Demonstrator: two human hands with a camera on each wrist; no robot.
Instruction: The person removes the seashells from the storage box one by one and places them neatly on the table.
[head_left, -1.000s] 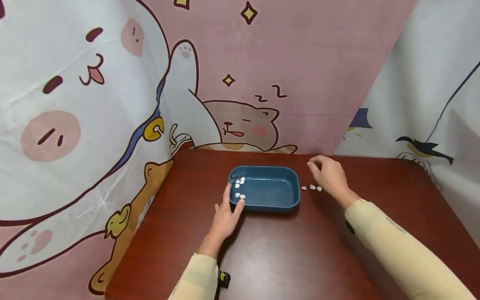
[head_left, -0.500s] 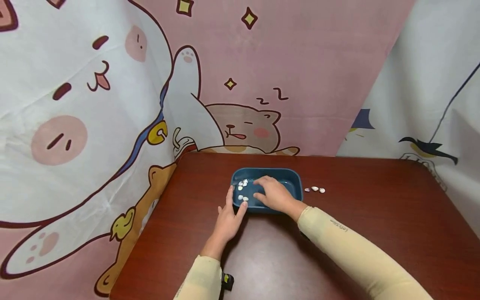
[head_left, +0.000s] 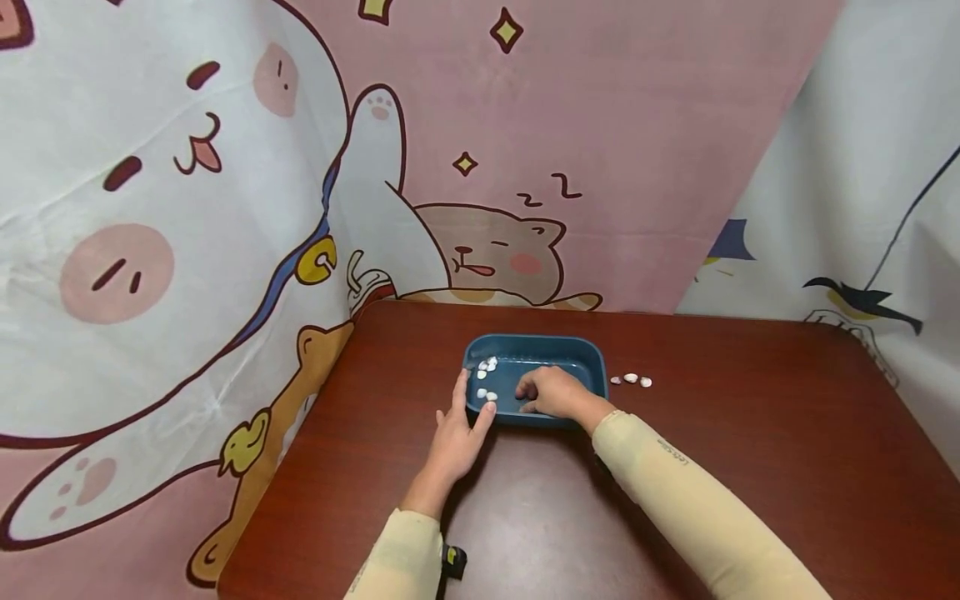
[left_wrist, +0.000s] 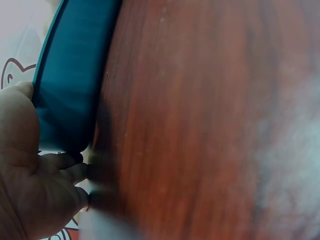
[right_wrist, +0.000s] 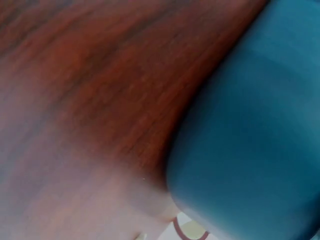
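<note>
Containing small white pieces: blue round-cornered tray.

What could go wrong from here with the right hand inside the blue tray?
The right hand reaches over the rim of the blue tray and might knock it, shifting the white pebble-like pieces inside. Swinging back right, it could brush the three pieces on the table.

Tray is sitting on the table.
Small pieces are lying inside toward nine o'clock, three more outside at three.
</note>
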